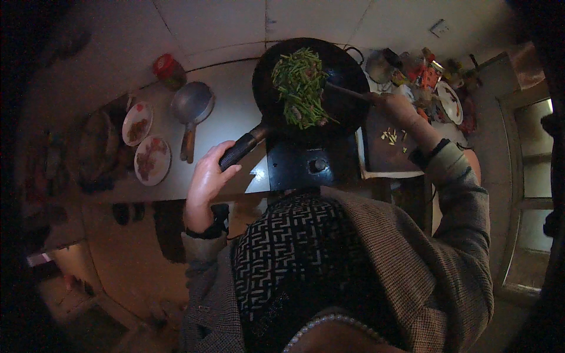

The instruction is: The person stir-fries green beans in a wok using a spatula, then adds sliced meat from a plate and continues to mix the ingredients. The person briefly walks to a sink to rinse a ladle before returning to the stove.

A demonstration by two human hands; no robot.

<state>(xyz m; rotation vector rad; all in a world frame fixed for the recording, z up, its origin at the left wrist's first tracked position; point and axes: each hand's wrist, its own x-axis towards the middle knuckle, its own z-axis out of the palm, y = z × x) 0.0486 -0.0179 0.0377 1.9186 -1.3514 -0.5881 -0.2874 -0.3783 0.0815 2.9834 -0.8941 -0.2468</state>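
Observation:
A dark wok (348, 106) stands over a black gas stove (300, 165). Chopped green vegetables (302, 88), with some brownish pieces among them, are heaped in its left half. My left hand (212, 176) grips the wok's black handle (242, 150) from the lower left. My right hand (397, 108) holds the handle of a cooking utensil (348, 91), which reaches into the wok at the right edge of the heap. The utensil's far end is partly hidden by the vegetables, so its exact kind cannot be told.
Left of the wok are a metal saucepan (193, 102), a red-lidded jar (169, 73) and two plates of food (137, 123), (152, 161). At right, a dark cutting board (388, 154) bears pale chopped pieces (390, 137); behind it stand packages and a white plate (449, 102).

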